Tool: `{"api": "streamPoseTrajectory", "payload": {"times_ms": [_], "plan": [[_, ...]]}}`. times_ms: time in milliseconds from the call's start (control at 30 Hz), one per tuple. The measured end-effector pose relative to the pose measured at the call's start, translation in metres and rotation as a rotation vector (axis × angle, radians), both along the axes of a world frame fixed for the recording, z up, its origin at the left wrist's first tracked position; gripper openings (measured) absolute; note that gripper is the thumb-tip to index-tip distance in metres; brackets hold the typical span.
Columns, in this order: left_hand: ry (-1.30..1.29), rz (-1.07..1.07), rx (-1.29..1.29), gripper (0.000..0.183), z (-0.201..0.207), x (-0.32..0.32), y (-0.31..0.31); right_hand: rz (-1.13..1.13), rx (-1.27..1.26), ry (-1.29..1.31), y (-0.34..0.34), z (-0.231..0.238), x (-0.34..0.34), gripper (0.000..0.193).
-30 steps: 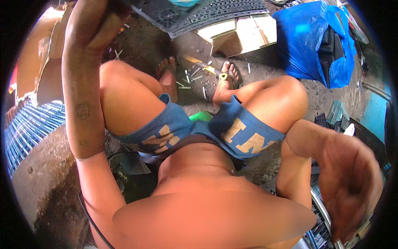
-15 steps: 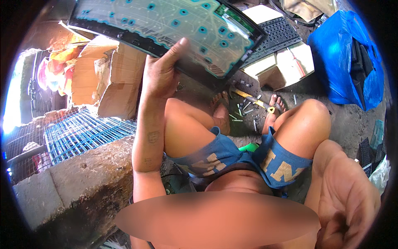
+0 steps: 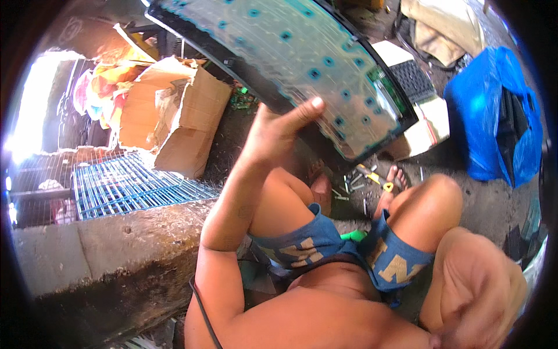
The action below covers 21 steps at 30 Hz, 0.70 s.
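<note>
My left hand (image 3: 279, 131) grips the near edge of an opened keyboard half (image 3: 302, 64), its thumb on top and the other fingers hidden underneath. A clear membrane sheet with pale traces and blue-ringed dots covers the keyboard's inside, and a green circuit strip shows at its right end. The keyboard is raised and tilted over the floor, with its far end cut off by the upper edge. My right hand (image 3: 479, 285) is lifted close to the camera at the lower right, apart from the keyboard. It is bent and blurred, so its fingers cannot be made out clearly.
Behind the keyboard are a black key panel (image 3: 412, 80) and pale boards. A yellow-handled hammer (image 3: 375, 177) lies by my feet among small scraps. A blue bag (image 3: 474, 116) of dark parts stands right; a cardboard box (image 3: 174, 116), blue wire rack (image 3: 133, 189) and concrete ledge (image 3: 139, 238) are left.
In the picture, my left hand and the keyboard half have shifted right and down. My right hand has turned and stays at the lower right. The surroundings also shift as the view moves.
</note>
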<state>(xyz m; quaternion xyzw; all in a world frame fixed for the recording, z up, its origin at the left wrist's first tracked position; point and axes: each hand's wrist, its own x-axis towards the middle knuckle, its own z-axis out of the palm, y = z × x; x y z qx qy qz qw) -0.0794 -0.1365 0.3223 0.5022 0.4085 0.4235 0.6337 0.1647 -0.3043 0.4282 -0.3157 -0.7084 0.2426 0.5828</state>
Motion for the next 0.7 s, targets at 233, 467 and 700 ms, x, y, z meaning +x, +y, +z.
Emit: {"api": "streamPoseTrajectory", "payload": {"times_ms": [233,467,700], "plan": [[0.093,-0.163,0.111,0.054,0.011,0.001,-0.020,-0.280,-0.053,-0.301,0.108,-0.040,-0.011,0.042],[0.233,-0.295,0.039,0.049,-0.002,0.015,-0.039,-0.495,-0.236,-0.538,0.127,-0.089,-0.039,0.088],[0.506,-0.335,0.003,0.033,0.015,0.014,-0.052,-0.412,-0.290,-0.396,0.128,-0.088,-0.047,0.096]]}}
